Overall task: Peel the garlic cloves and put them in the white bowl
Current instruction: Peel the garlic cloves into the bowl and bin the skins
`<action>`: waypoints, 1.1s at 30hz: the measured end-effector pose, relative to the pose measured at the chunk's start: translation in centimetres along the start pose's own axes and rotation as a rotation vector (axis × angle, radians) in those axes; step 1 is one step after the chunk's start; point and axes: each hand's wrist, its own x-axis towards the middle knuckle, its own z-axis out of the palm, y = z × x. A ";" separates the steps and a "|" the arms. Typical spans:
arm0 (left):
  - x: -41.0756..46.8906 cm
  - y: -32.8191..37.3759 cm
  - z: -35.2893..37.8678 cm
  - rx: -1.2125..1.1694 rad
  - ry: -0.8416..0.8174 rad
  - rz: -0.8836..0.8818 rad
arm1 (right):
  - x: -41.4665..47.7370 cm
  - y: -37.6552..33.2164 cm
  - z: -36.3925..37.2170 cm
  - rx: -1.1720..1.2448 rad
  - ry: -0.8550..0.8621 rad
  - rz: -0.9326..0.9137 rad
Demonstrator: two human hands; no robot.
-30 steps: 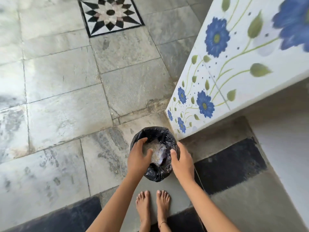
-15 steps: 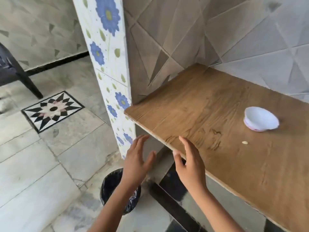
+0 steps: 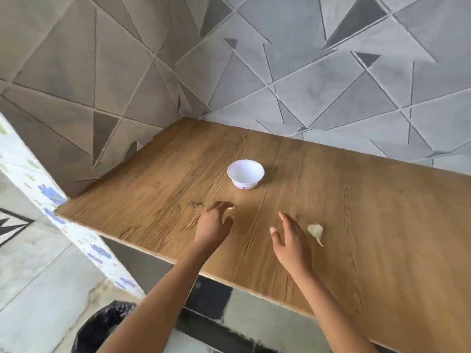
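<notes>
**2 bare hands over a wood-grain tabletop**

Grey wall tiles (image 3: 331, 80), matte and scored into sharp triangles, fill the background. Below them spreads a flat wooden tabletop (image 3: 369, 225) with pronounced wavy grain and a thin pale edge. A white pillar (image 3: 53, 200) with blue flowers stands at its left corner, and a crinkled black bin bag (image 3: 102, 327) sits on the floor beneath.

The left hand (image 3: 212, 226) hovers with its fingers loosely bent and apart, gripping nothing. A tiny pale clove (image 3: 231, 207) lies at its fingertips; contact cannot be told. The right hand (image 3: 290, 240) is held edge-on, fingers straight and empty.

The round, smooth white bowl (image 3: 246, 173) stands upright beyond both hands. A papery, teardrop-shaped unpeeled garlic clove (image 3: 315, 231) lies on the wood just right of the right hand.
</notes>
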 end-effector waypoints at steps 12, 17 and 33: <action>8.3 -0.3 0.1 0.094 -0.100 0.036 | 4.2 2.7 2.8 -0.253 -0.175 -0.007; 15.0 2.4 -0.8 0.091 -0.054 0.062 | 4.1 2.9 3.1 -0.264 -0.162 -0.013; 13.4 6.3 1.3 0.037 -0.151 0.243 | 0.5 1.7 -2.2 0.041 0.212 0.021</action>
